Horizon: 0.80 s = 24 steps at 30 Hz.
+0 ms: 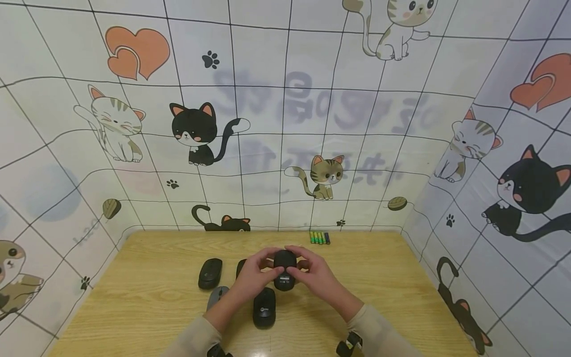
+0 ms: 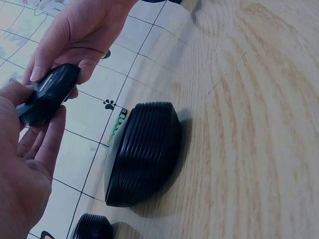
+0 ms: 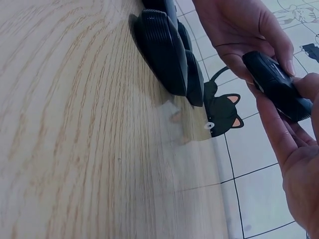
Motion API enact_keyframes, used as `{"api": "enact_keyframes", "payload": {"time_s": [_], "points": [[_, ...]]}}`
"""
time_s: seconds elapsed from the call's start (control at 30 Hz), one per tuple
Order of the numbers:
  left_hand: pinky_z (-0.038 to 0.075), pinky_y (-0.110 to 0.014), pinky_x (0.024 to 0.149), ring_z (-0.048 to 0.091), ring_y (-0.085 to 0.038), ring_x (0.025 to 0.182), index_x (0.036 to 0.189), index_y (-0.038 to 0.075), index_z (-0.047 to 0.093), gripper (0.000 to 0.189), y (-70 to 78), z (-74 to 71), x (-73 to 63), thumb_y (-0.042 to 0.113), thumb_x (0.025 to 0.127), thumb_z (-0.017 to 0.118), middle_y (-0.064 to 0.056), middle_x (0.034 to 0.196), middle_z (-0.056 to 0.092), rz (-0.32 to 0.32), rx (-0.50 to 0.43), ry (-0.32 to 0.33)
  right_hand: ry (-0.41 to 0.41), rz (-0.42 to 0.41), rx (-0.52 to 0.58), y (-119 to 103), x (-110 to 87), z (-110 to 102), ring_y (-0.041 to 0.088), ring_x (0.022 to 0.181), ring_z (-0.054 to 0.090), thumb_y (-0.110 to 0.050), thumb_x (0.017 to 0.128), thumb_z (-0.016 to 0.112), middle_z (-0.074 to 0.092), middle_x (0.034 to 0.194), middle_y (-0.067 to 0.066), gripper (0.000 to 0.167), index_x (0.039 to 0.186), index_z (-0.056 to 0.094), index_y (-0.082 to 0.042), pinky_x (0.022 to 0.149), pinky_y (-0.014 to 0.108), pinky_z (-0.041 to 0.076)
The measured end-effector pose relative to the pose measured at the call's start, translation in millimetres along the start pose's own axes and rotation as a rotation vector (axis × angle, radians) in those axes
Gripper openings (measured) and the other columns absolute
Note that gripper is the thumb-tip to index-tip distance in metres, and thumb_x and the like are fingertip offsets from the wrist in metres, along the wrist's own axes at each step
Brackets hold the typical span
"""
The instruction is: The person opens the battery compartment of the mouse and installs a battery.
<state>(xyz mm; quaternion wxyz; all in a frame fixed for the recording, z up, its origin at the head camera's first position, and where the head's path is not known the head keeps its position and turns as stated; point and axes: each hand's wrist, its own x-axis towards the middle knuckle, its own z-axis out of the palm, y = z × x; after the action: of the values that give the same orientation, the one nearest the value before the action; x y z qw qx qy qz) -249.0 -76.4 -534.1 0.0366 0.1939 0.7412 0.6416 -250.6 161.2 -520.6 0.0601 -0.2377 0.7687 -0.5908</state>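
Note:
Both my hands hold one black computer mouse (image 1: 284, 283) above the table, its label side towards me. My left hand (image 1: 252, 274) pinches its left edge between thumb and fingers, while my right hand (image 1: 317, 273) does the same on the right. In the left wrist view the held mouse (image 2: 55, 92) lies between both thumbs on top and fingers beneath. The right wrist view shows the mouse (image 3: 274, 84) tilted in the two hands. Just below them, a black mouse (image 1: 264, 308) rests on the table. Another dark mouse (image 1: 240, 267) is mostly hidden behind my left hand.
Left of my hands lie a black mouse (image 1: 210, 273) and a grey mouse (image 1: 217, 296), the latter partly covered by my left forearm. Several green and dark batteries (image 1: 319, 238) stand in a row at the wooden table's (image 1: 379, 297) back edge. A cat-printed cloth (image 1: 267, 148) surrounds the back and sides.

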Motion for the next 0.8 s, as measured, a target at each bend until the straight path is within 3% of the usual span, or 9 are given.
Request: {"api": "enact_keyframes", "payload": {"time_s": [0.27,0.43,0.8], "points": [[0.064,-0.033,0.082,0.071,-0.027,0.112,0.147,0.018,0.069,0.043,-2.1,1.2,-1.3,0.016,0.105,0.079,-0.01,0.133,0.07,0.0,-0.013,0.001,-0.018,0.0,-0.02,0.9,0.8,-2.7,0.026,0.094,0.072,-0.014,0.106,0.078,0.061,0.137,0.012,0.051,0.154,0.063,-0.023,0.076,0.036,0.068],[0.064,-0.035,0.084,0.071,-0.027,0.112,0.146,0.022,0.07,0.044,-4.3,1.0,-1.4,0.018,0.103,0.081,-0.007,0.131,0.071,-0.016,-0.014,-0.008,-0.059,-0.01,-0.013,-1.6,0.7,-4.5,0.027,0.091,0.071,-0.011,0.106,0.077,0.06,0.133,0.013,0.05,0.152,0.061,-0.023,0.076,0.043,0.068],[0.066,-0.036,0.085,0.071,-0.03,0.111,0.145,0.018,0.068,0.043,-2.6,0.7,-2.3,0.015,0.104,0.08,-0.011,0.13,0.067,-0.015,-0.05,-0.046,-0.12,0.015,0.046,-3.8,1.9,-8.4,0.028,0.094,0.072,-0.013,0.107,0.077,0.059,0.138,0.014,0.048,0.152,0.062,-0.019,0.077,0.052,0.069]]}}
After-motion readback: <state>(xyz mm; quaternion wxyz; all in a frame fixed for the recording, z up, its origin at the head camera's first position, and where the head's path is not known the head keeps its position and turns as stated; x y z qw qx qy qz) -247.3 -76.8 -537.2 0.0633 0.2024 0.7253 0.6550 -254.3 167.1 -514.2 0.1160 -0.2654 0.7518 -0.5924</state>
